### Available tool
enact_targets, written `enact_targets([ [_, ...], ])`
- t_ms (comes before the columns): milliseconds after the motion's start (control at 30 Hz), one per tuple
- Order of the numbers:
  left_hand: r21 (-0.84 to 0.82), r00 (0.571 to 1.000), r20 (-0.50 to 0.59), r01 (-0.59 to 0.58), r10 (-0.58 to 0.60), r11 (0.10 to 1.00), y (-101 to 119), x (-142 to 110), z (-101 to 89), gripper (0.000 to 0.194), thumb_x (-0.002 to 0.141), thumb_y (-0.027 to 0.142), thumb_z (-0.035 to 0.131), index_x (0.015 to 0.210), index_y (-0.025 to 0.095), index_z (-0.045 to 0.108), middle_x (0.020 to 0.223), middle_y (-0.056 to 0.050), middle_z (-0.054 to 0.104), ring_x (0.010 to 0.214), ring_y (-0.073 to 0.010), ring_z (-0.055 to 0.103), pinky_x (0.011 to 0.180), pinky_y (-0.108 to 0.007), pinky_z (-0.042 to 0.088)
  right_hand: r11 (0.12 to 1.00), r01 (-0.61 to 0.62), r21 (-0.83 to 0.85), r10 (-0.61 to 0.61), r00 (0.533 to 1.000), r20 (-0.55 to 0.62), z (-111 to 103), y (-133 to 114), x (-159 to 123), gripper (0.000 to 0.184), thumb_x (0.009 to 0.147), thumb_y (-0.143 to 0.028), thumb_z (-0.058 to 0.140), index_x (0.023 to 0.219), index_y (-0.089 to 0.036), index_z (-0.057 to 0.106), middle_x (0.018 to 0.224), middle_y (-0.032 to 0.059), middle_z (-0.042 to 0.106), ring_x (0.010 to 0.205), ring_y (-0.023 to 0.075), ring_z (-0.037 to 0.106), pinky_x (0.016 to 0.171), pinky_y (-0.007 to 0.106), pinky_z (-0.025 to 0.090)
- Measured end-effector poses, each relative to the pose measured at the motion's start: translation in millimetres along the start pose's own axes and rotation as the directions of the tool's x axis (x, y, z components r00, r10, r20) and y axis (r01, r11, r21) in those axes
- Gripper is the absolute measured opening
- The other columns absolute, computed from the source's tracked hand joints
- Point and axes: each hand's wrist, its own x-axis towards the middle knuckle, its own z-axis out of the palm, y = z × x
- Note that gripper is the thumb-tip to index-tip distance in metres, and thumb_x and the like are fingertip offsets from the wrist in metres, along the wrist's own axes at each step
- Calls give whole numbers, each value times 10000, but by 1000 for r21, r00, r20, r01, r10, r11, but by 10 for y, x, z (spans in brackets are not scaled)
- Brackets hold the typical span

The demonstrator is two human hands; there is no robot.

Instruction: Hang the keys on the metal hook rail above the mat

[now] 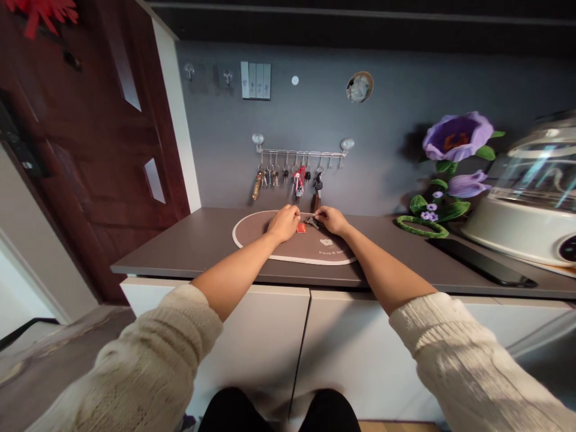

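While the right hand (332,220) pinches the keys (312,222) near the far edge of the mat (297,247), likely steadying them, the left hand (283,224) curls its fingers by the red tag (301,228), grip unclear.

You are in a home, by its entrance: a dark red panelled door (103,126) stands at your left, and bunches of keys (275,175) hang from a hook rail (301,153) on the grey wall. Purple crocheted flowers (459,138) and a rounded placemat (288,249) dress the cabinet top (180,243) before you.
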Motion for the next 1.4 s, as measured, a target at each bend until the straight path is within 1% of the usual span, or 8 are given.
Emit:
enact_targets([
  [300,3,1000,2,18,-18,1000,12,-8,-2,139,808,159,422,852,189,551,915,-53,558,857,-160,521,801,-290,407,997,-35,63,37,999,-33,-138,2,-21,32,724,-168,551,727,-171,583,663,-1,598,607,104,492,631,219,374],
  [600,3,1000,-6,19,-19,1000,13,-7,4,128,808,173,433,850,190,553,904,-50,552,825,-154,523,781,-287,409,926,-91,367,125,990,-70,-183,26,6,58,704,-219,582,723,-165,589,591,-18,569,513,80,453,560,216,397],
  [833,-5,1000,-17,13,-13,1000,25,-8,7,130,805,161,426,835,188,550,898,-50,555,816,-153,524,769,-284,412,917,-94,387,163,975,-149,-279,-61,-67,96,696,-241,600,686,-145,590,599,-1,584,534,84,469,556,217,406],
  [967,-7,999,-25,20,-20,1000,21,-5,14,145,807,165,424,871,190,551,903,-46,560,816,-150,529,775,-283,415,872,-111,476,192,974,-124,-322,-123,-111,130,708,-280,591,721,-154,562,603,-5,571,498,74,463,497,203,398],
  [1067,-32,999,-34,2,-3,999,21,-8,19,147,808,175,428,893,194,546,902,-44,568,817,-151,536,779,-286,418,844,-101,526,174,980,-91,-328,-152,-133,182,699,-332,598,723,-158,552,578,-14,553,474,66,437,472,196,381],
  [1200,-48,999,-32,-34,32,998,36,-16,18,132,806,188,437,879,193,546,886,-42,574,823,-153,539,774,-285,419,797,-76,599,145,987,-68,-335,-162,-153,229,661,-365,622,717,-146,588,584,-7,569,501,73,448,518,213,402],
  [1333,-42,998,-47,-48,46,998,58,-26,12,139,820,210,415,848,188,549,857,-40,577,804,-154,534,755,-281,413,742,-35,670,151,982,-116,-370,-128,-130,236,645,-356,635,738,-140,633,664,16,622,554,85,491,598,240,431],
  [1400,-37,997,-58,-51,49,998,67,-31,9,151,828,224,404,839,187,550,856,-43,581,800,-156,531,747,-282,408,736,-30,677,170,975,-141,-401,-94,-85,234,648,-347,636,757,-140,644,699,23,636,564,86,500,627,252,440],
])
